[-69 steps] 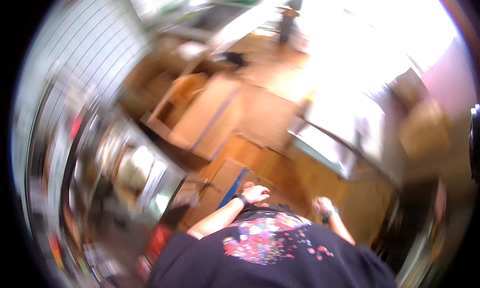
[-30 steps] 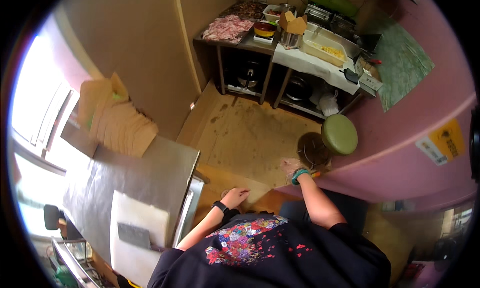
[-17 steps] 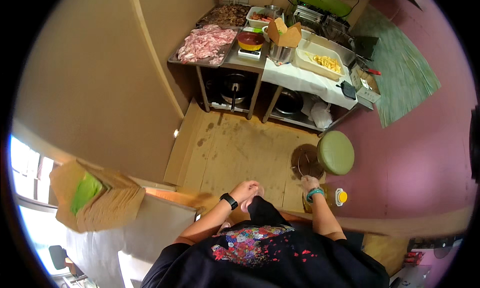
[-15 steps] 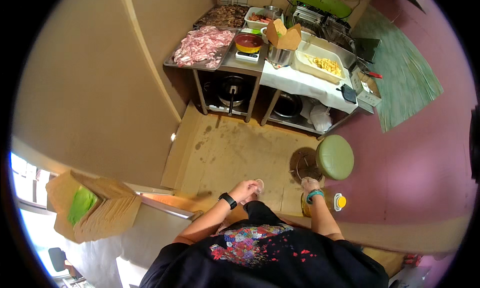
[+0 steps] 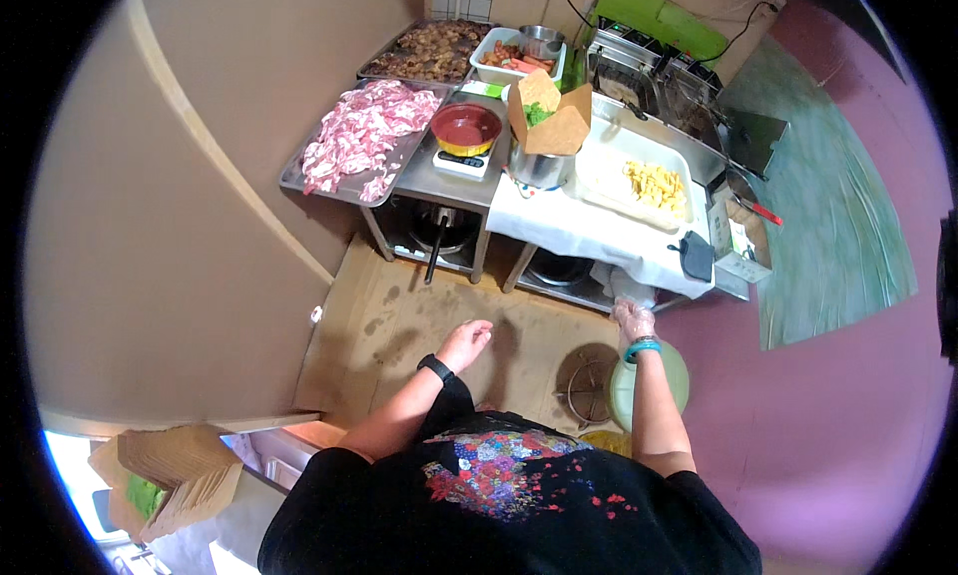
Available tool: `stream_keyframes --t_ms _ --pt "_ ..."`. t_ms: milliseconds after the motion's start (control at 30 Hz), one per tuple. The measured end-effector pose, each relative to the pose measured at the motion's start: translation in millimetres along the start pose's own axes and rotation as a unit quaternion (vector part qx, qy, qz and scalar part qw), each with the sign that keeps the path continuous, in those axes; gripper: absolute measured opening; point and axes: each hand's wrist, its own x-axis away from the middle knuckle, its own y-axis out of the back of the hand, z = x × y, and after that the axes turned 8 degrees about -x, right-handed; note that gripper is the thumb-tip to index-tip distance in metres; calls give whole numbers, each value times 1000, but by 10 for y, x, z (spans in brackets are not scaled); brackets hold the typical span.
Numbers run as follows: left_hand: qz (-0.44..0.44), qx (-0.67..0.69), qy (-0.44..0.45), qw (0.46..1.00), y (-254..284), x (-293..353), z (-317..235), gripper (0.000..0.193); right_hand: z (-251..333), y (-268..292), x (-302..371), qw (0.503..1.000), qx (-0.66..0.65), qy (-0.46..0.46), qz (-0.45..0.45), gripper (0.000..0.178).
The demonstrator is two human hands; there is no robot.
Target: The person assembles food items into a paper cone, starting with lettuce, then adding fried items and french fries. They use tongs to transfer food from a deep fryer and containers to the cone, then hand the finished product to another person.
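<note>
My left hand (image 5: 466,344), with a black watch on its wrist, hangs over the floor with its fingers loosely curled and nothing visible in them. My right hand (image 5: 634,321) wears a clear plastic glove, with a teal band at the wrist. It reaches out above the green round stool (image 5: 676,380), just short of the table's lower shelf, fingers apart and seemingly holding nothing. Beyond it, a white cloth (image 5: 599,234) covers the right table. On that cloth stand a white tub with yellow cut pieces (image 5: 654,188) and an opened brown paper box (image 5: 559,131) on a metal pot.
On the left table lie a tray of raw sliced meat (image 5: 364,131), a red-yellow bowl (image 5: 466,128) on a white scale (image 5: 462,164), and a tray of browned meat (image 5: 434,51). Deep fryers (image 5: 639,86) stand behind. A round metal stand (image 5: 587,390) sits on the floor near the stool.
I have moved closer to the tables. My right hand has gone forward, past the stool towards the lower shelf; my left hand has shifted slightly left and forward.
</note>
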Motion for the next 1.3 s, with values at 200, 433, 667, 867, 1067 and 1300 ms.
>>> stream_keyframes --t_ms 200,433,667,867,1067,1300 --pt "-112 -83 -64 988 55 -1205 -187 23 620 307 -982 988 -148 44 -9 24" --pt "-204 -139 -81 966 111 -2511 -70 23 1672 540 -2755 976 -173 128 26 28" --pt "-230 -212 -103 944 59 -3350 -205 11 2661 551 -4730 977 -38 208 38 32" --pt "-184 -211 -84 956 29 -3436 -71 7 3153 -16 -5875 953 113 280 -20 43" --pt "-225 -215 35 950 195 -3191 -358 9 3604 -630 -6600 950 216 223 38 63" --pt "-359 -188 144 903 411 -2890 -553 9 3769 -1257 -7195 966 146 213 29 48"
